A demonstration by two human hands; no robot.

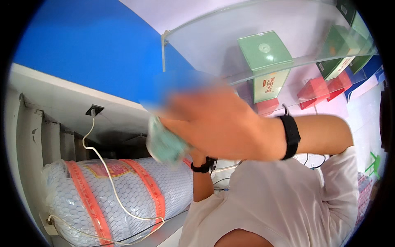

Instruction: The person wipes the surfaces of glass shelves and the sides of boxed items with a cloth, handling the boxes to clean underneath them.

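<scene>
My right hand (pixel 219 123), blurred by motion, crosses the middle of the view at the edge of a blue panel (pixel 92 46). A black band (pixel 290 137) circles its wrist. A pale green cloth (pixel 168 143) hangs below its thumb, apparently in its grip; its fingertips are too blurred to make out. Behind it, my left hand (pixel 198 154) is mostly hidden, with only its wrist end and forearm showing. That wrist wears a black watch or band (pixel 202 166). Whether the left hand also touches the cloth is not visible.
Glass shelves (pixel 305 60) hold a green box (pixel 265 51) bearing writing, with red boxes (pixel 313 91) lower down. A plastic-wrapped roll (pixel 120 191) with red straps lies below the panel. A white cable (pixel 106 166) runs over it from a black grommet (pixel 94 109).
</scene>
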